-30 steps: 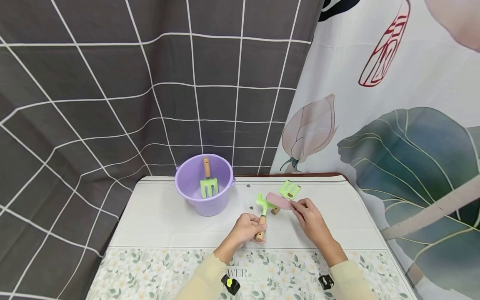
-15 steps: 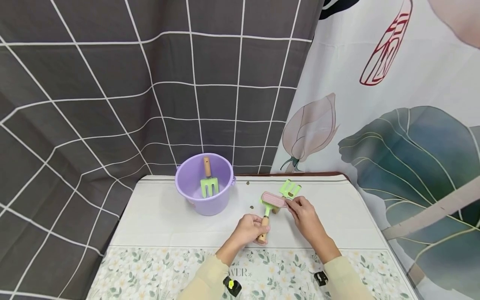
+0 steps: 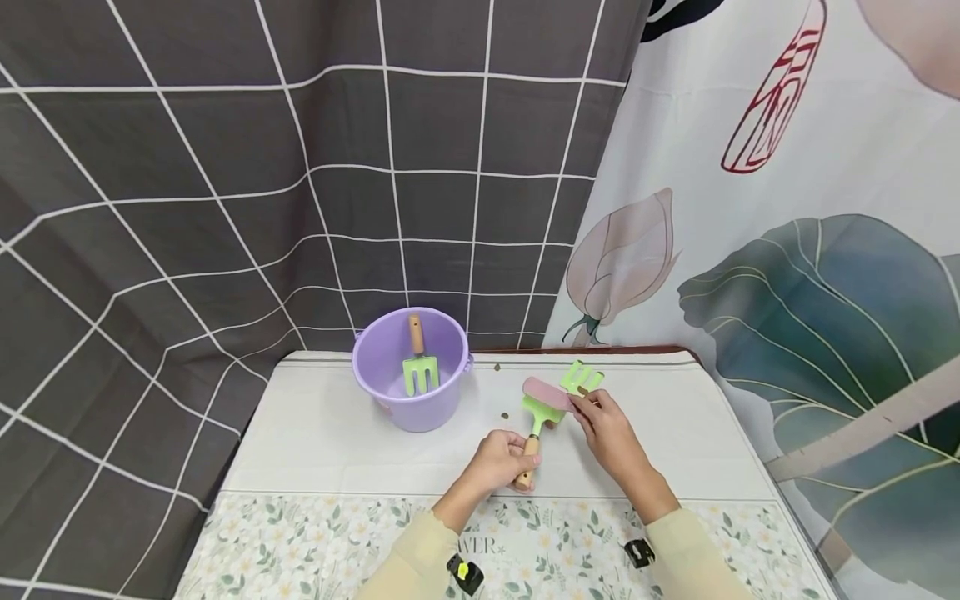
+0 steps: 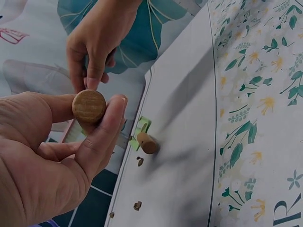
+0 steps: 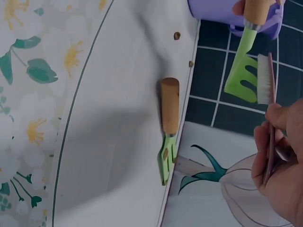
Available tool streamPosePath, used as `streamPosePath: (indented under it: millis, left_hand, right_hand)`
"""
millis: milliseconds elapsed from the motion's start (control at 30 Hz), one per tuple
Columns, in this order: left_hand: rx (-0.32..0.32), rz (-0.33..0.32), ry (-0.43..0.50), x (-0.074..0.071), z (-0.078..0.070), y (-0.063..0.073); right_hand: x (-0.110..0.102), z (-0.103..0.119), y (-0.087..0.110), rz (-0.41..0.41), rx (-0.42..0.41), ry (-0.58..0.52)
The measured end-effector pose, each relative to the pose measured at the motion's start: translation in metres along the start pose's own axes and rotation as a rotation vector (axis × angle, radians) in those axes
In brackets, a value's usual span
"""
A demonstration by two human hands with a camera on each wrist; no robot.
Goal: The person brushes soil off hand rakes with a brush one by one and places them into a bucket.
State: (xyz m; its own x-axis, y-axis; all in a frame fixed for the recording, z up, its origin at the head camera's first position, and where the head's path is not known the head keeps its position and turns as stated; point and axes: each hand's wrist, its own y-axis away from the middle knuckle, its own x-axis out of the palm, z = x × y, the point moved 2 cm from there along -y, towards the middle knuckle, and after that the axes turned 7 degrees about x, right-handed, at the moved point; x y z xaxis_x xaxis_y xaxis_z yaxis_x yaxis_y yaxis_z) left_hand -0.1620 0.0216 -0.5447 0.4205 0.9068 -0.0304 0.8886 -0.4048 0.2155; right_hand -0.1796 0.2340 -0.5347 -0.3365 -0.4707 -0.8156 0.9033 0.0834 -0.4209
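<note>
My left hand grips the wooden handle of a small green garden rake, its head raised and pointing away from me. In the left wrist view the round handle end sits between thumb and fingers. My right hand pinches the handle of a pink brush. The right wrist view shows its white bristles right at the slotted green head of the rake. Behind the hands, a green garden fork with a wooden handle lies on the table, brown bits on its tines.
A purple bucket stands at the back left of the table, with another green fork leaning inside. Several small brown crumbs lie on the white tabletop. A dark grid curtain and a floral-print curtain hang behind the table.
The brush has shifted left, from beside the rake to over its head, and its face has tilted back and forth. My left hand has moved the rake slightly right.
</note>
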Motion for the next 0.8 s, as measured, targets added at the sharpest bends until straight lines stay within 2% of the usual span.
streamPosePath:
  millis: [367,533,800]
  left_hand:
    - [-0.01,-0.006,-0.029,0.001,0.001,0.002]
    - [0.005,-0.009,-0.024,0.001,0.001,0.003]
    - [0.052,-0.038,-0.032,-0.004,0.005,0.001]
  right_hand:
    - [-0.006,-0.005,-0.007,0.006,0.107,0.032]
    - [-0.011,-0.013,-0.008,0.016,0.157,0.031]
    - [-0.015,-0.026,0.0,0.04,0.216,-0.015]
